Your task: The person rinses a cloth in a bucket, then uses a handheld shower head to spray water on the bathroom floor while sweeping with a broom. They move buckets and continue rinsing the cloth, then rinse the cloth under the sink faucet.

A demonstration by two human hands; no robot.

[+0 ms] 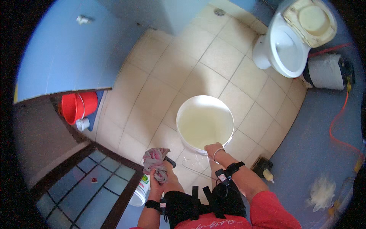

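A crumpled grey and pink cloth [155, 162] hangs bunched in my left hand [155, 186], whose fingers are closed around its lower end. In front of my legs a large round white bucket [185, 139] stands on the tiles, with pale liquid inside. My right hand [214, 149] is closed at the near rim of this bucket and appears to grip it; the fingertips are hidden from above. The cloth is to the left of the bucket, apart from it.
A white toilet [263, 53] with raised lid stands far right, beside a white cylinder-shaped thing [325, 71] with a red hose [335, 129]. A red bucket [88, 104] and small white pot [82, 124] are at left. Another white container [138, 196] sits behind my left arm, near a glass-paned door [91, 187].
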